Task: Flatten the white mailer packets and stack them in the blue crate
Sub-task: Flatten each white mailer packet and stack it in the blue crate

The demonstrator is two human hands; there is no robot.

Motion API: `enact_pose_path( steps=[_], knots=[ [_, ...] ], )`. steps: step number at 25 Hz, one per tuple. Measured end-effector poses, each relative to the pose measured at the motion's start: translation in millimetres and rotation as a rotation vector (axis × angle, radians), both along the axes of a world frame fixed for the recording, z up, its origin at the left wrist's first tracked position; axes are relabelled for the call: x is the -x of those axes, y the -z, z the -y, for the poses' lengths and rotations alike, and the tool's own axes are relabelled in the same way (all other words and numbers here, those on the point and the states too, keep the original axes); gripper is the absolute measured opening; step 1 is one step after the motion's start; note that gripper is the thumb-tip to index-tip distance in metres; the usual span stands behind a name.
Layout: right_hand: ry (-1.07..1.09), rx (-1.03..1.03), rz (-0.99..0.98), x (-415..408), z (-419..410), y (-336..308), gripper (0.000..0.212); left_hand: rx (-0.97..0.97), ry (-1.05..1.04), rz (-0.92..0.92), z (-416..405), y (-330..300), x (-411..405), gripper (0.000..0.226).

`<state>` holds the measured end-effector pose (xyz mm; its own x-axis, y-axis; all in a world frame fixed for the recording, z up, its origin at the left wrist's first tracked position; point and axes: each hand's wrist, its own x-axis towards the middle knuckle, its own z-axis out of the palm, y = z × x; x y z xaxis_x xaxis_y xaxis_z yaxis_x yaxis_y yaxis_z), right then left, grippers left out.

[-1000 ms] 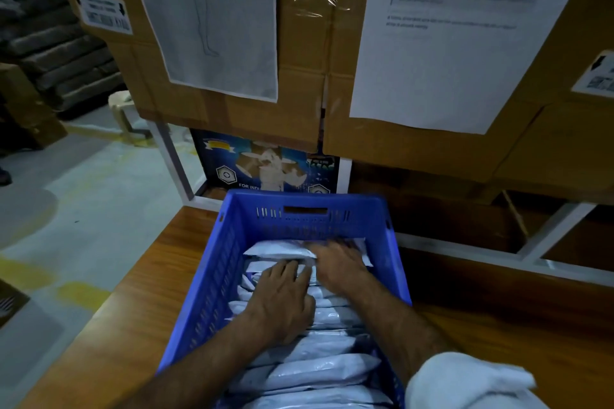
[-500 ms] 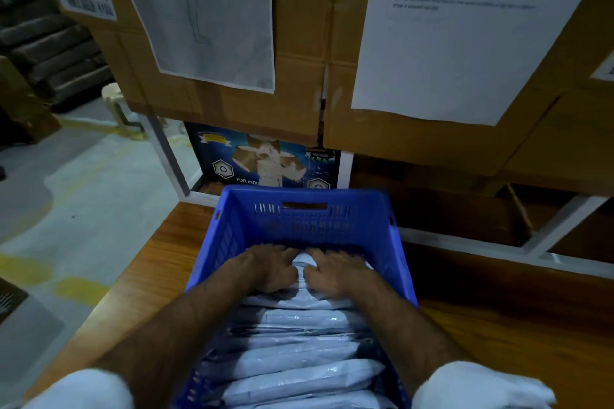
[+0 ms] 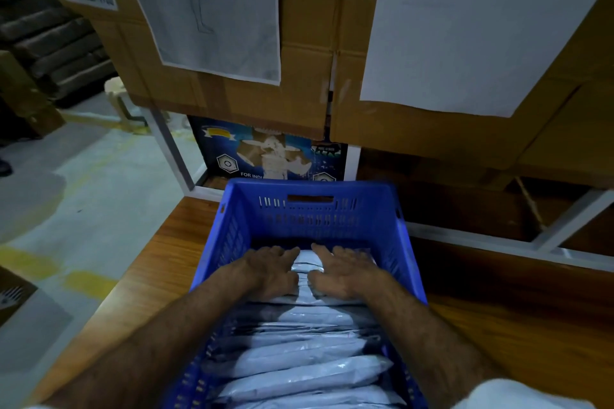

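A blue crate stands on a wooden table, filled with a row of white mailer packets lying overlapped from near to far. My left hand and my right hand lie palm down side by side on the farthest packet, near the crate's far wall. Their fingers are spread and fairly straight, pressing the packet. A strip of that packet shows between the two hands. Both forearms reach into the crate over the nearer packets.
The wooden table extends left and right of the crate. Stacked cardboard boxes with taped paper sheets rise right behind it on a white frame. A printed blue carton sits below. Concrete floor lies to the left.
Both hands slid toward the crate's far end and settled side by side, flattening onto the farthest packet. The left hand moved up from the middle packets.
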<state>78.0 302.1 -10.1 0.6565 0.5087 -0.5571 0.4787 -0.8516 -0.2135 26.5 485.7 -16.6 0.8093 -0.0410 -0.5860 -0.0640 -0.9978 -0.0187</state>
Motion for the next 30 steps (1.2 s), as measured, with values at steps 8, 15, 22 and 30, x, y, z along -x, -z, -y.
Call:
enact_pose_path(
  steps=[8,15,22,30],
  knots=[
    [0.012,-0.232,0.557,43,33,-39,0.069,-0.006,0.002,0.632,30,-54,49,0.083],
    [0.211,-0.497,0.829,80,133,-59,0.07,0.144,0.144,0.807,127,-83,54,0.075],
    [0.418,-0.411,0.852,107,308,-41,0.072,0.346,0.365,0.82,298,-98,50,0.079],
    [0.729,-0.247,0.763,110,541,37,0.078,0.345,0.572,0.605,534,-15,-7,0.076]
  ],
)
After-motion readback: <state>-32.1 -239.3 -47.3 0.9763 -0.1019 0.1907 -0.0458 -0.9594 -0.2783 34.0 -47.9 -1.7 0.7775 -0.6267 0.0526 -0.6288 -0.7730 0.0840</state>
